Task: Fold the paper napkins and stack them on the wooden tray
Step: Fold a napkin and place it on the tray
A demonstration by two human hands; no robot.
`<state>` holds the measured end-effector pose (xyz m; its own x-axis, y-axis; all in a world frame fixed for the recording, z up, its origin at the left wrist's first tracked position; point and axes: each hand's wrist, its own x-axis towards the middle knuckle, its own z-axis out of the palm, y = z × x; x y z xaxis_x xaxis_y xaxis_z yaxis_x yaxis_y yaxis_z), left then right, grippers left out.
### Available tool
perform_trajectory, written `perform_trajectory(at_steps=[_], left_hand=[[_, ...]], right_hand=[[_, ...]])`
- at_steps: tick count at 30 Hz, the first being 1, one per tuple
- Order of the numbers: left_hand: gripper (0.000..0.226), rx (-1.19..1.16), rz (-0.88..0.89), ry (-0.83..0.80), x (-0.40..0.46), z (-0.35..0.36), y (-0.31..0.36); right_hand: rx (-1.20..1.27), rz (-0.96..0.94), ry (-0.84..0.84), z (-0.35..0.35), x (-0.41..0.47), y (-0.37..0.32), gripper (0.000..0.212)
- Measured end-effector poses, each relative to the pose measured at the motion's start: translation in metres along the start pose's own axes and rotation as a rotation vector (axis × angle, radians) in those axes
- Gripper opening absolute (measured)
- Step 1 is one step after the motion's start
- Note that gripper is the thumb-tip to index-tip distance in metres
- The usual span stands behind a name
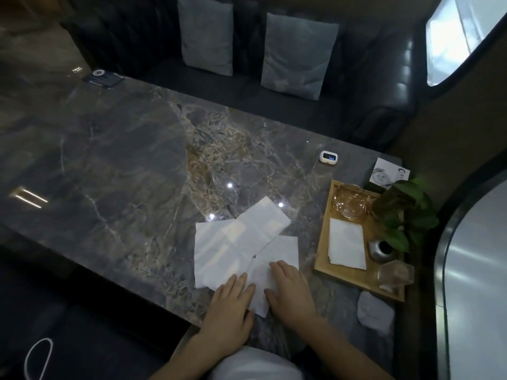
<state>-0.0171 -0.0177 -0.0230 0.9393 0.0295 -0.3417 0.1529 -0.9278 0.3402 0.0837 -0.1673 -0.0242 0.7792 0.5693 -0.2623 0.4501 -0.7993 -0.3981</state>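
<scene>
Three white paper napkins lie spread and overlapping on the dark marble table: a large one (219, 253) at the left, one (267, 219) angled behind it, and a nearer one (279, 253) at the right. My left hand (229, 303) and my right hand (292, 292) rest flat on the near napkin, fingers extended, pressing it to the table. To the right stands the wooden tray (321, 242), with one folded napkin (347, 246) lying in its middle.
The tray also holds a glass dish (349, 201), a small silver vase (381, 249) and a clear glass container (395, 274). A leafy plant (406, 212) overhangs its right side. A small white device (327, 156), a card (389, 172) and a grey cloth (374, 311) lie nearby.
</scene>
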Motion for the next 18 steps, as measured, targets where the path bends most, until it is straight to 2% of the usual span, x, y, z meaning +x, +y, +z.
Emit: perform_trajectory(at_steps=[4, 7, 11, 18], left_hand=[[0.060, 0.007, -0.004, -0.077, 0.002, 0.007, -0.002], [0.063, 0.007, 0.006, -0.063, 0.003, 0.010, -0.003], [0.062, 0.014, 0.011, -0.032, 0.003, 0.011, -0.004], [0.062, -0.003, 0.006, -0.042, 0.003, 0.009, -0.002]], right_hand=[[0.017, 0.016, 0.003, 0.003, 0.005, -0.001, 0.060], [0.071, 0.051, 0.002, 0.004, 0.009, -0.002, 0.059], [0.258, 0.118, 0.000, 0.006, 0.014, -0.003, 0.060], [0.551, 0.233, 0.008, 0.004, 0.015, -0.006, 0.050]])
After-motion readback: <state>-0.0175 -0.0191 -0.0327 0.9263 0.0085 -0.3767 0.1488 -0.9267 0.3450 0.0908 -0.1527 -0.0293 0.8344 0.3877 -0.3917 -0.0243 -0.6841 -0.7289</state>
